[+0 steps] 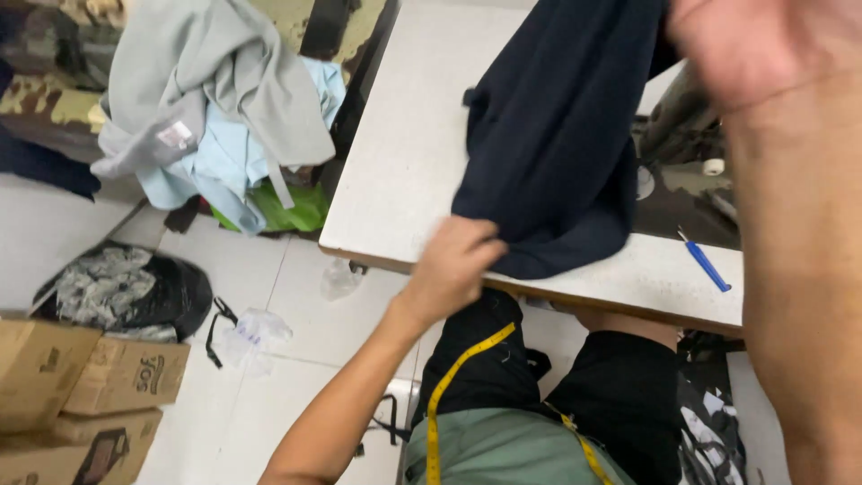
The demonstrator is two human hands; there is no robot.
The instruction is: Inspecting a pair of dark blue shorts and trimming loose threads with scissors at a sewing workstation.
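Navy cloth (pixel 557 135), a dark knit garment, hangs in a heap over the near part of the white tabletop (pixel 404 153), its lower hem lying just beside the front edge; the left hand (pixel 453 265) meets it there, fingers pressed together in a pinching grip on the hem's left corner, thumb tucked against the fabric; the right hand (pixel 745 40) is raised high and close to the camera, blurred, touching the top of the same cloth, and whether its grip is closed on the fabric cannot be told; right of the left grip, past the hem, a blue pen (pixel 705 260) lies on the tabletop, apart from the cloth; below the left grip a yellow tape measure (pixel 449 386) runs down over the person's dark shorts and green shirt; far to the left of that grip a pile of grey and pale blue garments (pixel 215 99) sits, with cardboard boxes (pixel 81 377) and a black bag (pixel 135 292) on the tiled floor (pixel 269 359) beneath.
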